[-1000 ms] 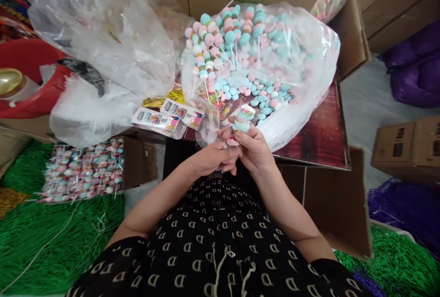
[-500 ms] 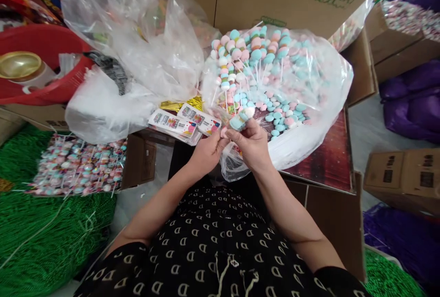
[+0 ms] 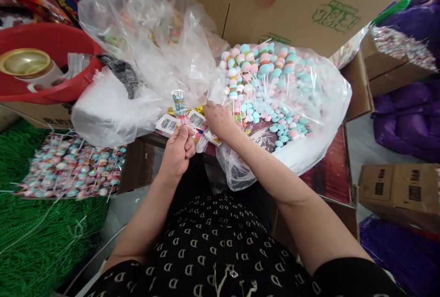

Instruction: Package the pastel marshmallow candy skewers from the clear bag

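Note:
My left hand (image 3: 179,150) is closed round the lower end of a small clear packet (image 3: 179,107) with printed text and pastel candy in it, held upright. To its right, my right hand (image 3: 220,119) has its fingers pressed together at the gold twist ties (image 3: 199,110); what it grips, if anything, is hidden. Printed cards (image 3: 167,123) lie in stacks behind and between the hands. Right of them, candy skewers (image 3: 264,61) in pink, blue and white rest on an open plastic bag (image 3: 330,86), with loose candies (image 3: 282,127) in front.
A red basket (image 3: 79,87) holding a mug stands at the left. Below it, a box is full of wrapped candy sticks (image 3: 79,166). A large clear bag (image 3: 137,54) lies behind the cards. Cardboard boxes (image 3: 402,187) and purple bundles (image 3: 409,118) are at the right.
My hands have parted. The left moved left and down with the candy packet, now upright; the right let go of it and moved left to the gold ties. The view has shifted slightly.

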A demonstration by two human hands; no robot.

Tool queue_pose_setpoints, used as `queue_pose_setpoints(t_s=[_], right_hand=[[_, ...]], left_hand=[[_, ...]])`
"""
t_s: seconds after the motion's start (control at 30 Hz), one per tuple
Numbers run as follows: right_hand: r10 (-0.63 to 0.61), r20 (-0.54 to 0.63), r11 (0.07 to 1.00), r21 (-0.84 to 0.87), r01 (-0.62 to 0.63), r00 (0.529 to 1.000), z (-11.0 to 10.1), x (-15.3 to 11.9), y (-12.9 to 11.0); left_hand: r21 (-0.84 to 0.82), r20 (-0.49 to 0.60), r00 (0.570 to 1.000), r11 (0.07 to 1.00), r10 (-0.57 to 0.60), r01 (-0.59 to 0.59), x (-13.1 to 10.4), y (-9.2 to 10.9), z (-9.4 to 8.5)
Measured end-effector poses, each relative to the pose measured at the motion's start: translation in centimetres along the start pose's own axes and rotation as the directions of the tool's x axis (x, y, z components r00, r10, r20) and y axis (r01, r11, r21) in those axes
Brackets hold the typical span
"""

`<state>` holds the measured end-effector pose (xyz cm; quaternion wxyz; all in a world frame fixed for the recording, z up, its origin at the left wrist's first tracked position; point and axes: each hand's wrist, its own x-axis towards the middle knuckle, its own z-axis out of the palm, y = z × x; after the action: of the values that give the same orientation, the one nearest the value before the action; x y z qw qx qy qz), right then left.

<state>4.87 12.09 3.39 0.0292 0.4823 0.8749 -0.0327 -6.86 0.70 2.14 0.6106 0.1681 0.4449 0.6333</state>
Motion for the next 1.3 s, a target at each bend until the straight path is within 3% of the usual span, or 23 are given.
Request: queue_pose_setpoints(t_s=[0.23,0.37,0.43,0.5,0.57,0.63,0.77,0.87,1.03,1.17,1.3], right_hand=[[0.003,-0.059,1.0,-0.006,-0.003,0.998,-0.2,0.1,1.0],[0.119,-0.21,0.98,0.185,-0.08,0.97,-1.2,-2.1,2.4],[0.2,-0.28,0.906,0.417,-0.068,0.939,-1.5,-4.3,2.9],[0.256,-0.296,0.74,0.672,0.011,0.92,-1.4,-7.0,2.8],[0.251,-0.276,0.575,0.813,0.086,0.928,-0.9,-9.7,2.3],[0.25,-0.301,0.551,0.826,0.12,0.92,-0.1,-11.7,1.6],[0.343,-0.363,0.671,0.74,0.044,0.866,1.8,-13.3,1.0],[0.371,-0.355,0.74,0.671,-0.042,0.858,2.8,-13.6,1.3],[0.375,-0.405,0.794,0.605,-0.063,0.834,3.5,-14.4,1.6],[0.382,-0.424,0.691,0.721,0.05,0.821,3.3,-15.3,2.1],[0.446,-0.303,0.458,0.885,0.076,0.842,3.3,-15.9,2.7]], left_hand=[[-0.024,-0.009,1.0,1.0,0.01,-0.01,-0.2,0.3,-0.1],[0.035,-0.016,1.0,0.999,0.027,-0.026,-0.7,-0.2,0.7],[0.071,0.003,1.0,0.997,0.031,-0.031,-0.9,-0.7,1.2],[0.111,0.044,0.999,0.993,0.032,-0.037,-1.1,-1.3,1.9],[0.149,0.092,0.995,0.988,0.027,-0.04,-1.3,-2.1,2.6],[0.179,0.137,0.991,0.983,0.011,-0.036,-1.5,-3.0,3.3],[0.27,0.197,0.98,0.962,-0.018,-0.037,-2.1,-4.8,4.2],[0.333,0.235,0.972,0.94,-0.008,-0.073,-2.6,-6.0,4.3],[0.383,0.194,0.978,0.912,0.075,-0.146,-2.6,-6.9,4.5],[0.312,0.176,0.984,0.947,0.022,-0.077,-2.6,-6.5,5.2],[0.196,0.231,0.965,0.978,-0.121,0.076,-3.2,-5.7,6.1]])
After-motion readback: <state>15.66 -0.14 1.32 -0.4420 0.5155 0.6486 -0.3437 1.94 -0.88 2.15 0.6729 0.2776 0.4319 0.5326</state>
